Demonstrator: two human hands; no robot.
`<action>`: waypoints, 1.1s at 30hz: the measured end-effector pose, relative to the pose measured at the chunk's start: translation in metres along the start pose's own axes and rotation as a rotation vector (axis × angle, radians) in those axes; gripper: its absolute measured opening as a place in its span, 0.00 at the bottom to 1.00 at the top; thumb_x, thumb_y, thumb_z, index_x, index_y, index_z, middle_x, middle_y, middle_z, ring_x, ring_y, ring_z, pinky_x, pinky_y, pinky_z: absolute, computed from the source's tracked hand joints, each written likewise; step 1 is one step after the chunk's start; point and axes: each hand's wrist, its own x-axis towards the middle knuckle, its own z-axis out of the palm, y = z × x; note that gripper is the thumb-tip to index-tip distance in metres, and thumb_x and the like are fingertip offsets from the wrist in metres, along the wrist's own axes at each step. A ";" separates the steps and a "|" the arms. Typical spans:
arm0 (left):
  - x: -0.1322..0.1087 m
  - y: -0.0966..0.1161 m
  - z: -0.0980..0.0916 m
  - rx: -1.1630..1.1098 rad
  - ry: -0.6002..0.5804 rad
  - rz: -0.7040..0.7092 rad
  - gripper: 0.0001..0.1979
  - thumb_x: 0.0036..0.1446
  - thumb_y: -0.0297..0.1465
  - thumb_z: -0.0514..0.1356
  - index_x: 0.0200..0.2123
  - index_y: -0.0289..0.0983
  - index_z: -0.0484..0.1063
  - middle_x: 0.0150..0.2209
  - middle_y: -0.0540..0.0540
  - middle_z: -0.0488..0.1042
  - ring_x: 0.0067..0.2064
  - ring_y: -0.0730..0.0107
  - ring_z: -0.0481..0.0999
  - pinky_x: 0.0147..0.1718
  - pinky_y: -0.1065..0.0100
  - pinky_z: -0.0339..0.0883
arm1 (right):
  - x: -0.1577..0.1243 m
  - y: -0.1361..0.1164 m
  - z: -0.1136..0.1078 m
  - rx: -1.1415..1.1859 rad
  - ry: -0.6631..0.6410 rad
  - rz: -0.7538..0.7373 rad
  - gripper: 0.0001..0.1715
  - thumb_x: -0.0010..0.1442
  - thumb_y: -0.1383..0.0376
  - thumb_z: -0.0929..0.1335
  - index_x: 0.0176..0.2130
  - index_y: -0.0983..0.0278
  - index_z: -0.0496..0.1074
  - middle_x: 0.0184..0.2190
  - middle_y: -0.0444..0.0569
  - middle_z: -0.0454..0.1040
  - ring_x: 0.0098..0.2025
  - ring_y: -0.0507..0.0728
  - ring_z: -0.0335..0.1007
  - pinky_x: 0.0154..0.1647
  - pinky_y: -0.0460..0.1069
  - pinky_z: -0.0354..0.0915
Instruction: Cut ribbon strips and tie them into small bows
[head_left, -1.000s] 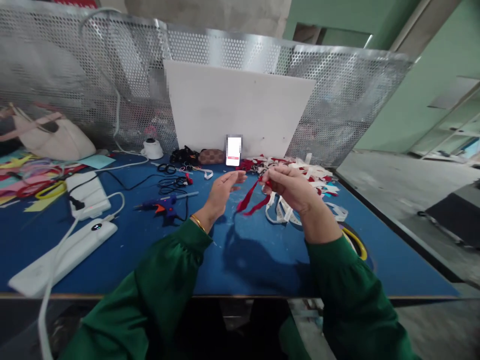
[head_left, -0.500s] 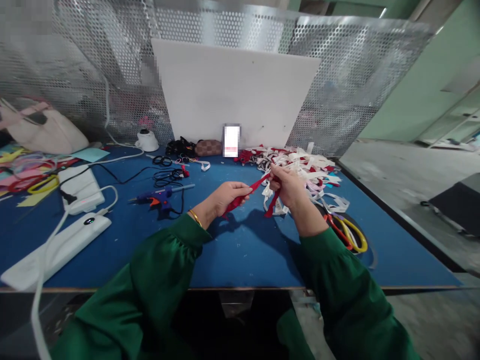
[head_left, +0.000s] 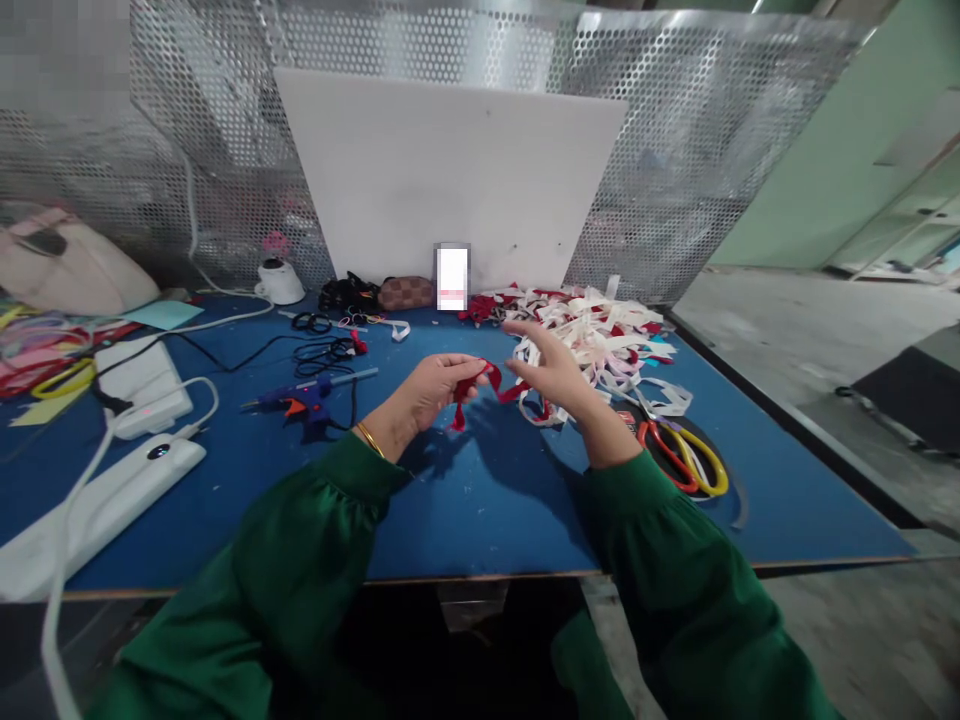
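My left hand (head_left: 442,388) pinches a red ribbon (head_left: 494,378) above the middle of the blue table (head_left: 480,510). One end of the ribbon hangs below the left fingers, while the other loops over toward my right hand (head_left: 553,368). That right hand is open, its thumb and fingers spread apart. The ribbon's far end passes close to the right thumb; whether they touch I cannot make out. Just behind the right hand lies a heap of white and red ribbon pieces (head_left: 600,325).
Scissors with red and yellow handles (head_left: 697,458) lie by my right forearm. A blue glue gun (head_left: 307,398), black cable (head_left: 326,355) and white power bank (head_left: 112,515) are on the left. A lit phone (head_left: 451,278) leans against a white board (head_left: 457,180).
My right hand has let go of the ribbon and spread its fingers. The ribbon, stretched between both hands before, now hangs slack and curled from my left hand. The view has shifted slightly.
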 end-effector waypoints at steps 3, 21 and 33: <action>-0.001 0.001 0.001 -0.013 0.003 0.025 0.13 0.47 0.35 0.72 0.32 0.32 0.79 0.26 0.47 0.77 0.23 0.79 0.71 0.25 0.74 0.63 | -0.005 -0.013 0.013 -0.038 -0.227 -0.156 0.29 0.50 0.70 0.68 0.53 0.62 0.73 0.53 0.53 0.77 0.55 0.62 0.72 0.58 0.57 0.65; -0.001 -0.006 0.006 0.114 -0.032 -0.006 0.14 0.44 0.32 0.72 0.34 0.32 0.80 0.31 0.43 0.81 0.26 0.76 0.73 0.29 0.71 0.64 | -0.007 -0.003 0.018 -0.069 0.303 0.143 0.19 0.61 0.66 0.60 0.43 0.62 0.79 0.33 0.48 0.80 0.34 0.59 0.74 0.37 0.51 0.65; -0.002 -0.007 0.007 -0.009 -0.003 0.037 0.15 0.44 0.34 0.73 0.34 0.33 0.76 0.31 0.44 0.80 0.28 0.72 0.76 0.29 0.69 0.67 | -0.006 -0.007 0.017 -0.016 0.280 0.151 0.18 0.60 0.67 0.60 0.40 0.61 0.78 0.26 0.45 0.76 0.28 0.55 0.70 0.32 0.49 0.63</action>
